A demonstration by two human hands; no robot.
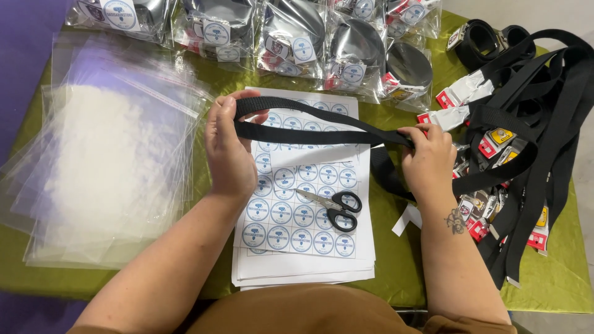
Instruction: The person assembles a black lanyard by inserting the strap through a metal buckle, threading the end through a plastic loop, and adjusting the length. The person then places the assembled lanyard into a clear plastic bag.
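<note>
**Black strap folded over the sticker sheets**

A black webbing belt (pixel 309 127) is held above the sticker sheets (pixel 303 210). Its folded end is pinched in the left hand (pixel 230 151), and the right hand (pixel 427 158) is closed around it further along. The belt is judged light, limp and easily gripped anywhere flat. Scissors (pixel 331 207) lie on the sheets; clear bags (pixel 105 167) are stacked left of them on the green-covered worktop (pixel 557 284).

Both hands (pixel 232 148) (pixel 427 158) folding black belt (pixel 309 127), scissors (pixel 331 207) on sticker sheets (pixel 297 222)
</note>
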